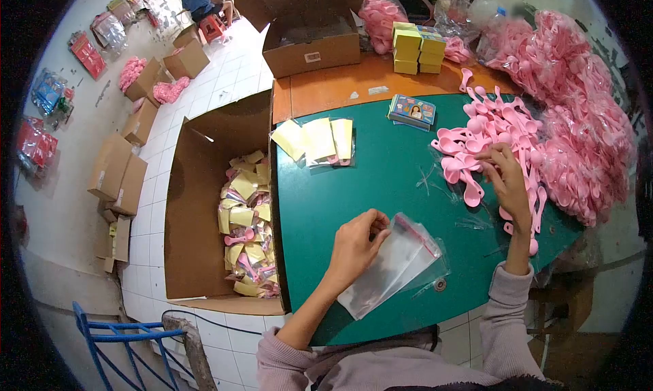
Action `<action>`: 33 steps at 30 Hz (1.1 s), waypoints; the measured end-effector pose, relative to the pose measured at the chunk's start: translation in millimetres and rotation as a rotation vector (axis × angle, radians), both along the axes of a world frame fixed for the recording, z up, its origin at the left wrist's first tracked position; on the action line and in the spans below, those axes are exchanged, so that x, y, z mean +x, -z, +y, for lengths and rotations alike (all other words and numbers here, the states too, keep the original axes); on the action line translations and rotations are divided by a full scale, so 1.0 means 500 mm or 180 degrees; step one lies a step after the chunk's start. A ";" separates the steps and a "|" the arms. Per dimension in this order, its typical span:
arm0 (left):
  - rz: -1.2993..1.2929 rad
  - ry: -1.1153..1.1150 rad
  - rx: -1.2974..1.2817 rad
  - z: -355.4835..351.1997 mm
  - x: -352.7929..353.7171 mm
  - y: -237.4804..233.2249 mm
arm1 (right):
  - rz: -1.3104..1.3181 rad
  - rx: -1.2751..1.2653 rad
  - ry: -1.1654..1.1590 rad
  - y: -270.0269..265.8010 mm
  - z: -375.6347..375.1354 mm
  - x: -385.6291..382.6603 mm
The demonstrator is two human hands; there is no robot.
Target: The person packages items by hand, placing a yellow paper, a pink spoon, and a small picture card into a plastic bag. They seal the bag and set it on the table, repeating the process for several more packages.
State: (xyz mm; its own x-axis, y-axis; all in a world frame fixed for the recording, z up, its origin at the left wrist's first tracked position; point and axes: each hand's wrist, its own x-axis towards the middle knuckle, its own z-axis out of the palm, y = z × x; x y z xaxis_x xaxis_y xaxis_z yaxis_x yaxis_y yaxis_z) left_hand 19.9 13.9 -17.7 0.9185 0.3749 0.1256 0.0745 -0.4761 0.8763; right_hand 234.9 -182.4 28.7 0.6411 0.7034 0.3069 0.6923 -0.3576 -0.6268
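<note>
My left hand (359,247) is at the upper left edge of a small stack of clear plastic bags (391,268). Its fingers are curled in toward the thumb, and whether they grip a bag edge is hidden. Over the near side of a heap of pink measuring spoons (520,129) is my right hand (509,180). Its thumb and forefinger close at a pink spoon (461,162) on the heap's left side. More spoons lie under and beside that hand.
Packed bags with yellow cards (317,139) and a stack of printed cards (412,111) lie on the green table (320,207). An open carton (218,166) of packed spoons stands left. Yellow card blocks (417,47) and bulging spoon bags (578,112) sit behind. A person (199,0) sits far off.
</note>
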 end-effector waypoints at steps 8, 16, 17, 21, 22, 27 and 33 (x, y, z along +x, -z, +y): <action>0.0336 -0.0211 -0.0464 0.000 -0.009 -0.012 | 0.1571 0.0537 -0.0388 -0.015 0.084 -0.122; 0.0199 0.0296 -0.2542 0.035 -0.016 -0.006 | 0.1131 0.0357 -0.0249 0.000 0.090 -0.115; 0.0121 0.0316 -0.2676 0.037 -0.016 -0.006 | 0.1305 0.0723 -0.0139 0.007 0.094 -0.118; 0.0291 0.0361 -0.2498 0.035 -0.016 -0.024 | 0.1280 0.1047 0.0088 0.010 0.100 -0.130; 0.0273 0.0449 -0.2446 0.035 -0.015 -0.028 | 0.1285 0.1045 0.0093 0.010 0.099 -0.130; 0.0256 0.0639 -0.2490 0.037 -0.015 -0.024 | 0.1600 0.1239 -0.0036 0.015 0.104 -0.137; 0.0317 0.0426 -0.2582 0.035 -0.013 -0.022 | 0.1753 0.1475 -0.0246 0.015 0.112 -0.157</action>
